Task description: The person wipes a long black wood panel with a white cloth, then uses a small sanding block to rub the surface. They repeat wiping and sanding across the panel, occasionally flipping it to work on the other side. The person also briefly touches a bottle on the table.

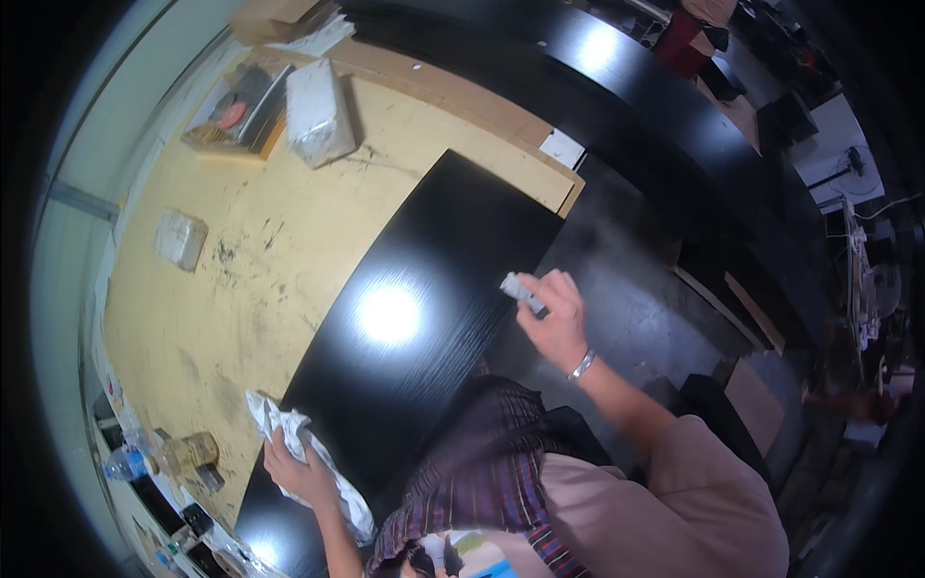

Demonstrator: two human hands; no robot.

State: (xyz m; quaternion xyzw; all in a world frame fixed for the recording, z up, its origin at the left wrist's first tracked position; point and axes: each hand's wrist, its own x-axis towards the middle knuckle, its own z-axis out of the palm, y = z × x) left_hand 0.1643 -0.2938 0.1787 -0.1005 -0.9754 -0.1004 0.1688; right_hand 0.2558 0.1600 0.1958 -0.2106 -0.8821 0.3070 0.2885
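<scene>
A long black board (461,226) with a glossy wood-grain face lies across the near side of the worktable. My right hand (559,326) is closed around a small grey-white piece (515,286), held at the board's right edge; its exact kind is not plain, since my fingers cover part of it. My left hand (297,472) grips a crumpled white cloth (349,503) at the board's lower left end. The cloth hangs down past my wrist along the board.
On the yellowish worktable (260,318) are a long wrapped block (320,116), a smaller wrapped block (180,239) and an open box (262,144) of odds and ends. Bottles (125,464) stand at the left edge. More black panels (617,72) lie beyond; a person (686,43) is far right.
</scene>
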